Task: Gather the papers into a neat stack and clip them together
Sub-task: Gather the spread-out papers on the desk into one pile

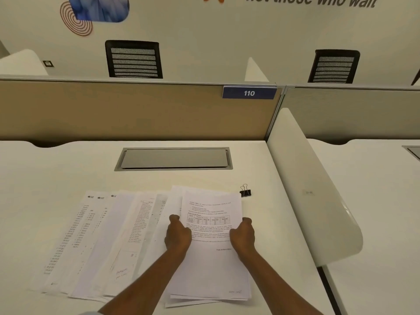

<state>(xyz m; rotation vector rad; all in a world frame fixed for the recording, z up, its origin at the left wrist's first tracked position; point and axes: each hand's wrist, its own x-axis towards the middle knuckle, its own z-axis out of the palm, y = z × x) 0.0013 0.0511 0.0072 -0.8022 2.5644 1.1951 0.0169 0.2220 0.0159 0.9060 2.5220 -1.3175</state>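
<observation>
Risk I see: the partial stack of white printed sheets (pixel 211 246) could skew or shed its loose bottom pages, since the lower edges are already uneven. My left hand (pixel 178 237) and right hand (pixel 242 237) pinch its two long edges. More white printed sheets (pixel 102 242) lie fanned left of it; the small black binder clip (pixel 245 191) sits just beyond its top right corner on the white desk (pixel 56 169).

Both forearms are bare to the frame's bottom edge; the hands (pixel 178 235) wear no gloves, rings or watch.
</observation>
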